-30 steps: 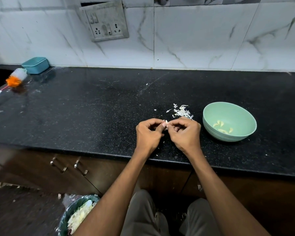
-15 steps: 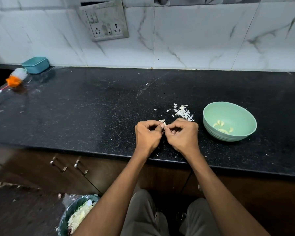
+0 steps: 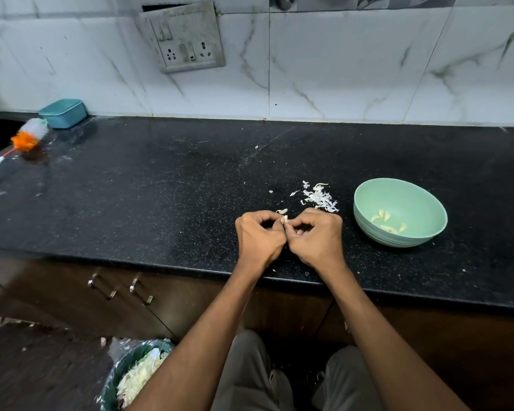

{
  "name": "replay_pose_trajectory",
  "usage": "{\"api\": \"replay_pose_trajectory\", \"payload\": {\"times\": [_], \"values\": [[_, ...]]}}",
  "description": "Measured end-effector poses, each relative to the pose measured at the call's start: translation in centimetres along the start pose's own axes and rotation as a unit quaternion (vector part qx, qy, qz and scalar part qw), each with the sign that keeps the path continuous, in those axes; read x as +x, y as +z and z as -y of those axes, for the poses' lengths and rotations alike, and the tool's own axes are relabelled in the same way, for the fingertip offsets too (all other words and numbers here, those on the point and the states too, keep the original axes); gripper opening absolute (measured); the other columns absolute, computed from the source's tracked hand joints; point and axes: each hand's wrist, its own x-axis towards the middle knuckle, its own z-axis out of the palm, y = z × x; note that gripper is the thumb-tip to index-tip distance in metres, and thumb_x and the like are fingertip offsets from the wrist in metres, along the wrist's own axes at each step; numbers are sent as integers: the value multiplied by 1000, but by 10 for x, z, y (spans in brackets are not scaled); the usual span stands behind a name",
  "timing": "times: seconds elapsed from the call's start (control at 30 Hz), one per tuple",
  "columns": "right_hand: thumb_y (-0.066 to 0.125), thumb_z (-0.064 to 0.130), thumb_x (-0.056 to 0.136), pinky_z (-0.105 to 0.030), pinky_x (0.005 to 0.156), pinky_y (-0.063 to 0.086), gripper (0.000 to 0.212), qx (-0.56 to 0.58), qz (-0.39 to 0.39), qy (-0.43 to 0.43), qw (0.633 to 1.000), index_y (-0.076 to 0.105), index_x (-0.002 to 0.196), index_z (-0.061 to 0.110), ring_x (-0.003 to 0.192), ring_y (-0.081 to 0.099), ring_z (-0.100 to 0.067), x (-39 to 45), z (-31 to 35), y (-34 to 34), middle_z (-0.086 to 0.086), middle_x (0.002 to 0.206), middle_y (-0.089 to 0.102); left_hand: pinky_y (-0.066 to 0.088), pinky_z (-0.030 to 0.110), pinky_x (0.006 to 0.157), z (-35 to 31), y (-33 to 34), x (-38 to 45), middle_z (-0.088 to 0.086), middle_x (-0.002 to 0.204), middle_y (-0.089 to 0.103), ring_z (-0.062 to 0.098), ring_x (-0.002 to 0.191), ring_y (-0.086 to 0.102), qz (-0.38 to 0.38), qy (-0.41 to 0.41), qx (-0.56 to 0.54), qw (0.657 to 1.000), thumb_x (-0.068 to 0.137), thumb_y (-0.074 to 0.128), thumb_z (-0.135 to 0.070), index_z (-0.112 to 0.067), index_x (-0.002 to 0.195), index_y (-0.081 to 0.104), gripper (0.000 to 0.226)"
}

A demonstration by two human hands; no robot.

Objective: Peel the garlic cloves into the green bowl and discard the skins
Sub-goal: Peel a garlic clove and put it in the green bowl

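My left hand and my right hand meet above the black counter's front part, fingers curled, pinching one small garlic clove between their tips. Only a pale bit of the clove shows. A pile of white garlic skins lies on the counter just behind my hands, with one loose skin by my left fingertips. The green bowl stands to the right of my right hand and holds several peeled cloves.
A black speckled counter runs along a marble-tiled wall with a socket plate. A teal box and an orange-white brush sit far left. A lined bin with scraps stands on the floor below, left of my knees.
Both hands stay together on the clove, shifting slightly toward me. A loose skin now lies on the counter by my left fingertips.
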Motion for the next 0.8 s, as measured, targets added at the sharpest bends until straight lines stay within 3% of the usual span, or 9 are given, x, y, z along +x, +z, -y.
{"api": "replay_pose_trajectory", "payload": {"times": [0.1, 0.2, 0.37, 0.5, 0.63, 0.8], "values": [[84, 5, 72, -30, 49, 51, 10, 52, 12, 43, 998, 79, 69, 13, 50, 62, -12, 1, 1, -2, 6, 65, 70, 56, 24, 59, -1, -1, 0, -4, 70, 74, 11, 69, 72, -15, 13, 4, 1000, 80, 67, -9, -7, 79, 81, 14], [83, 7, 79, -20, 56, 52, 7, 103, 39, 86, 990, 83, 78, 14, 58, 68, -7, 4, 2, -6, 8, 72, 75, 51, 10, 59, -1, 0, 0, -5, 74, 74, 2, 69, 70, -25, 29, 16, 999, 84, 68, -2, -7, 84, 81, 14], [77, 6, 85, -25, 43, 51, 8, 157, 56, 170, 971, 82, 81, 11, 45, 67, -17, 5, 3, -7, 0, 65, 75, 45, 2, 64, -1, 2, -2, -1, 85, 77, -10, 67, 65, -37, 76, 48, 995, 84, 70, -2, -6, 88, 81, 12], [76, 6, 86, -26, 44, 49, 9, 169, 57, 199, 964, 82, 79, 8, 44, 65, -17, 8, 1, -9, -4, 62, 73, 47, 5, 68, 2, 5, -2, 1, 86, 77, 6, 72, 70, -32, 118, 86, 989, 83, 71, -7, -8, 89, 81, 12], [75, 4, 85, -26, 45, 49, 11, 176, 54, 211, 960, 81, 77, 7, 43, 63, -19, 8, 0, -10, -5, 60, 72, 56, 26, 72, 4, 6, -3, 2, 85, 76, 13, 74, 70, -29, 157, 116, 980, 82, 70, -11, -9, 86, 80, 10], [75, -2, 83, -22, 45, 48, 14, 192, 48, 218, 956, 80, 74, 7, 45, 64, -18, 9, -1, -11, -6, 61, 73, 56, 37, 65, 5, 8, -4, 5, 78, 74, 19, 69, 69, -9, 193, 142, 971, 84, 68, -10, -6, 79, 76, 10]]}}
